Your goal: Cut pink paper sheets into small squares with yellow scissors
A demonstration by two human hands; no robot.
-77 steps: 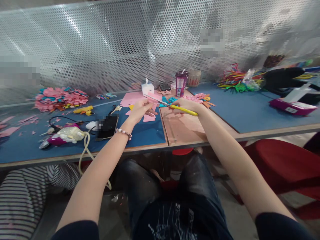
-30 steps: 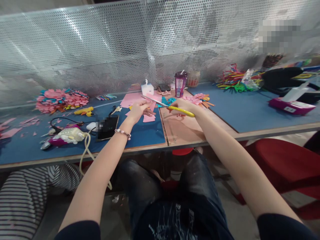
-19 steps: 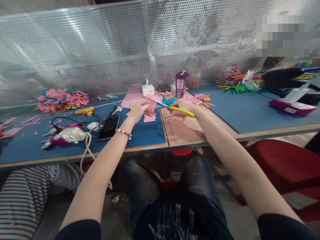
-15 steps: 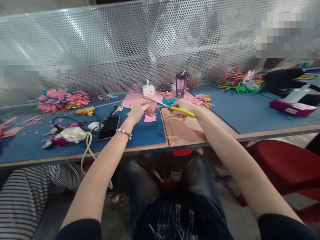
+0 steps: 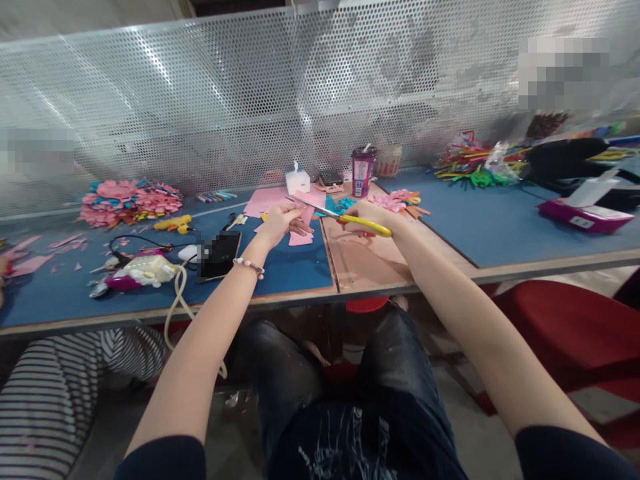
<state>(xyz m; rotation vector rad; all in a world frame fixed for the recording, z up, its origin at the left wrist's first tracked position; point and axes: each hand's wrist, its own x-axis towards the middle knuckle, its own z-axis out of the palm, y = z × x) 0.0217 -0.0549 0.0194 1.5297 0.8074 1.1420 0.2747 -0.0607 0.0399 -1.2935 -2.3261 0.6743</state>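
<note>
My left hand (image 5: 281,225) is closed on a small piece of pink paper (image 5: 309,213) above the table. My right hand (image 5: 369,219) grips yellow-handled scissors (image 5: 367,224), whose metal blades point left and reach across that paper by my left fingers. Whether the blades are apart is hard to make out. Under and behind my hands lie more pink paper sheets (image 5: 263,201) and a small pink offcut (image 5: 301,239). Teal paper cutouts (image 5: 346,204) and pink paper cutouts (image 5: 389,202) lie just beyond my right hand.
A purple cup (image 5: 363,172) and a white tissue pack (image 5: 298,181) stand at the back. On the left are a heap of paper flowers (image 5: 117,202), a yellow glue gun (image 5: 173,223) and a phone (image 5: 220,256). Bundled pipe cleaners (image 5: 475,163) and a purple tissue box (image 5: 585,215) lie right.
My hands and the scissors stay almost in place at the pink paper. The view shifts very slightly. At the far left edge, part of another person's hand now shows.
</note>
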